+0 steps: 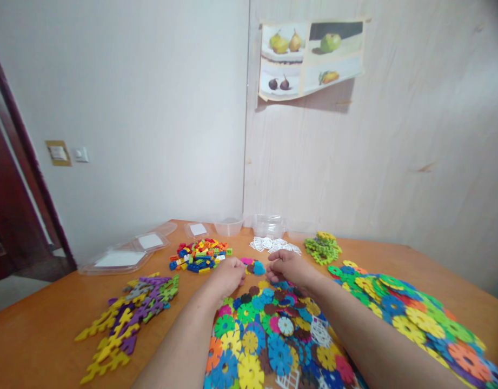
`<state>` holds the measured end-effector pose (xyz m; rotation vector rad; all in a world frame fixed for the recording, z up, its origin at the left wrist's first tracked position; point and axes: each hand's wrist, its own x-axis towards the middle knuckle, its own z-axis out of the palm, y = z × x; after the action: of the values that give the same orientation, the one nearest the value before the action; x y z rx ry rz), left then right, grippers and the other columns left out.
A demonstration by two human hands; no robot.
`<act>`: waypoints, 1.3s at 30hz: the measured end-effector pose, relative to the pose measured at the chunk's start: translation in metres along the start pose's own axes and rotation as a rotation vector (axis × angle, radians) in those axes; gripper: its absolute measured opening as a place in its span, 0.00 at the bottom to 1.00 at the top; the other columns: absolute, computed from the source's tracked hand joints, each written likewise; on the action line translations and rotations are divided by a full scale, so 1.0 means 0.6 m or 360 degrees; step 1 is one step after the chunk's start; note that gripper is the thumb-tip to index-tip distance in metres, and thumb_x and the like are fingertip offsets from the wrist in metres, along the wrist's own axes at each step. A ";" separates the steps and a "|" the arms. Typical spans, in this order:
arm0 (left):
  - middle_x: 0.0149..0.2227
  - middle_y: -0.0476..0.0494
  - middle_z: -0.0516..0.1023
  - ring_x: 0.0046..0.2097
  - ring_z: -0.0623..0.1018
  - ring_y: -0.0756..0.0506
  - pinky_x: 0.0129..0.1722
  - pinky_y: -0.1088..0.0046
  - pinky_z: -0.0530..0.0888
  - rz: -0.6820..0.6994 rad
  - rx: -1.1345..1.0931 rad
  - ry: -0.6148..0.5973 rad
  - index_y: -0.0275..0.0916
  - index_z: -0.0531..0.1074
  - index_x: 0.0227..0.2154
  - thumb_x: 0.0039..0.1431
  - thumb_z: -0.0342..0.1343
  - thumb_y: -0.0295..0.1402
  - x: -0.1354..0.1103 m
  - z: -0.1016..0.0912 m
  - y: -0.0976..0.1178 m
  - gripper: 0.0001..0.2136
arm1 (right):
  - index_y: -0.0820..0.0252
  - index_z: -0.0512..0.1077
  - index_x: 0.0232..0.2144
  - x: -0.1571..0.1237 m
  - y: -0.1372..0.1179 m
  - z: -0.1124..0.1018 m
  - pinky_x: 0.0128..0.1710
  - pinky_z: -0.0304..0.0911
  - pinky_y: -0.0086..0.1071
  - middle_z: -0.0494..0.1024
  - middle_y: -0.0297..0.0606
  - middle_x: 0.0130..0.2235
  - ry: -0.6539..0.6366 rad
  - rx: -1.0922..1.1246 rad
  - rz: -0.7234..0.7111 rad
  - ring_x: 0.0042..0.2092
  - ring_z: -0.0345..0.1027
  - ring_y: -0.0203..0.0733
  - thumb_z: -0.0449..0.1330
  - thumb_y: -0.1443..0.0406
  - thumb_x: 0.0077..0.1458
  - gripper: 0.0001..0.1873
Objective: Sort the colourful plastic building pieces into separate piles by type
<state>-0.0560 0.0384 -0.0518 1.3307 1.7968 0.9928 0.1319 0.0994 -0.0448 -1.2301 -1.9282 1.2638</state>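
Note:
My left hand (229, 276) is over the table just left of a small group of flower-shaped discs (257, 268). Its fingers are curled in, and whatever they may hold is hidden behind the knuckles. On the other side of that group, my right hand (290, 268) hovers with its fingers bent loosely and apart, with nothing visible between them. Below both hands spreads a large heap of flower-shaped plastic discs (279, 354) in many colours. A few white lattice pieces (320, 332) lie among them.
Colourful building bricks (200, 256) and puzzle-like strips (129, 313) lie to the left. White lattice pieces (271, 245), green linking pieces (322, 249) and bigger discs (425, 320) lie behind and right. Clear plastic tubs (228, 226) and lids (121, 261) stand along the wall side.

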 end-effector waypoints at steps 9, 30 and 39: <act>0.30 0.44 0.77 0.31 0.75 0.48 0.27 0.77 0.65 0.0002 -0.0015 -0.0024 0.38 0.71 0.30 0.51 0.51 0.32 -0.001 0.000 0.000 0.06 | 0.60 0.68 0.27 0.002 0.030 -0.056 0.21 0.55 0.22 0.70 0.29 0.20 0.0021 -0.0363 -0.0016 0.23 0.64 0.32 0.60 0.70 0.45 0.04; 0.28 0.46 0.77 0.29 0.73 0.49 0.25 0.77 0.63 0.0049 0.0001 -0.0024 0.38 0.71 0.29 0.49 0.52 0.31 -0.007 -0.001 0.005 0.05 | 0.59 0.69 0.27 -0.010 0.041 -0.066 0.20 0.53 0.23 0.72 0.29 0.22 -0.0141 -0.0825 -0.0064 0.23 0.64 0.32 0.65 0.65 0.44 0.07; 0.26 0.47 0.75 0.27 0.72 0.49 0.24 0.77 0.61 0.0075 -0.0020 -0.0035 0.38 0.70 0.26 0.48 0.53 0.31 -0.007 0.001 0.005 0.04 | 0.59 0.66 0.26 -0.014 0.038 -0.065 0.19 0.53 0.22 0.68 0.27 0.20 -0.0198 -0.0728 -0.0076 0.22 0.61 0.31 0.63 0.65 0.45 0.08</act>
<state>-0.0534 0.0351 -0.0492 1.3768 1.7474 1.0094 0.1761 0.1121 -0.0483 -1.3311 -2.4128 0.9188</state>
